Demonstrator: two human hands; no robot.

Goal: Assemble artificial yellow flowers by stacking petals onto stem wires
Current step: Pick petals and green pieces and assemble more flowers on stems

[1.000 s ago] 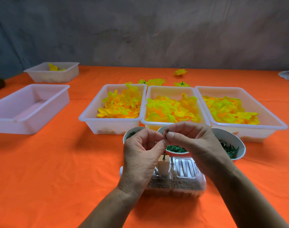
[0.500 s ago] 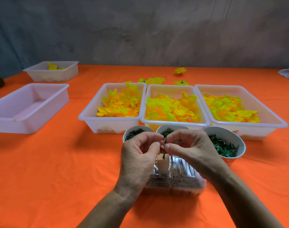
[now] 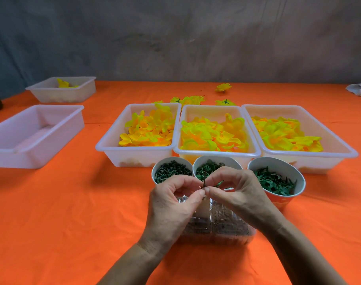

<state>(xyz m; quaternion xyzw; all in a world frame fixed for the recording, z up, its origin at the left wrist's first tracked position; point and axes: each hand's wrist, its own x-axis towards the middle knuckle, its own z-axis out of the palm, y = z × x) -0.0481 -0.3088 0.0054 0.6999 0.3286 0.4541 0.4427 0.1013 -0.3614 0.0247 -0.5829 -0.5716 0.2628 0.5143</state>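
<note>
Change: I saw both hands lower since a second ago, from above the cups to just over the clear holder [image 3: 216, 229]. I judged the stem was being seated before any petal.

Left hand [image 3: 175, 204]: thumb and forefinger pinched on the stem wire [image 3: 204, 182].

Right hand [image 3: 235, 192]: pinched on the same stem, fingertips touching the left's.

Stem wire: thin, dark green, upright between the fingertips, bare of petals.

Petal trays [image 3: 216, 153]: beyond the hands, full, yellow.
</note>
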